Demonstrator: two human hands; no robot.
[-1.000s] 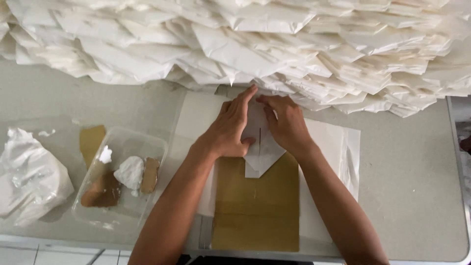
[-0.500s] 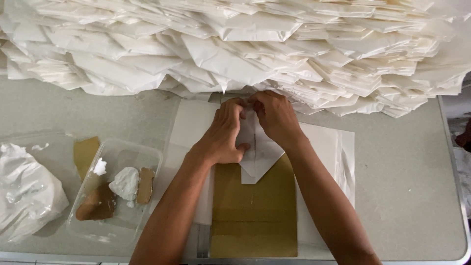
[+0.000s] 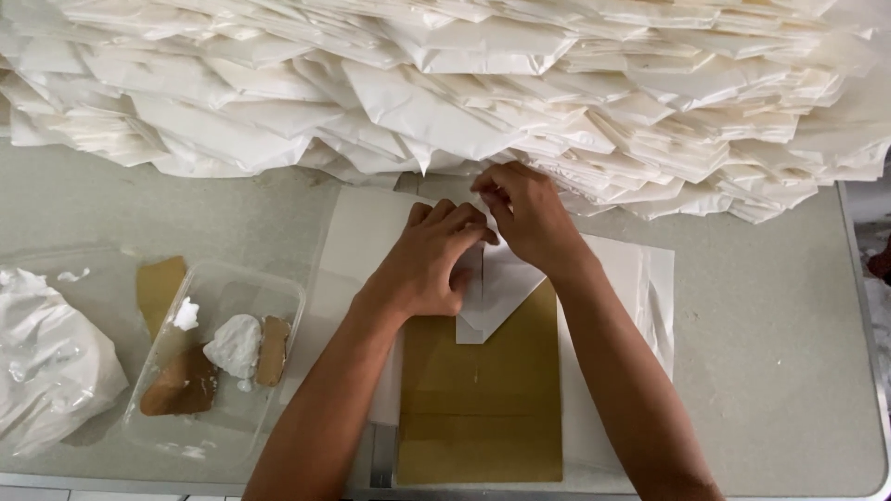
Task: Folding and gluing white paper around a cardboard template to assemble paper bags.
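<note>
— Where is the paper, and what are the hands doing?

— I see the folded white paper piece (image 3: 497, 292) lying on a brown cardboard sheet (image 3: 483, 399) toward the near edge of the worktop (image 3: 770, 353), its point aimed at me. My left hand (image 3: 429, 260) lies flat on it, fingers curled over its left side and pressing down. My right hand (image 3: 527, 215) has its fingertips pinched on the upper fold, up by the far stack.

— How would it handle?

— I judge it thin, light and soft; it should crease easily and slide on the cardboard unless pinned. The folded edges look like the place to take hold.

— What's around it?

— A big heap of folded white papers (image 3: 445, 83) fills the far edge and overhangs right above my fingers, crowding that side. Flat white sheets (image 3: 622, 278) lie under the cardboard. At the left sits a clear plastic tub (image 3: 218, 357) holding a white lump and brown scraps, and a crumpled white bag (image 3: 46, 362) by the left edge, both well apart.
</note>
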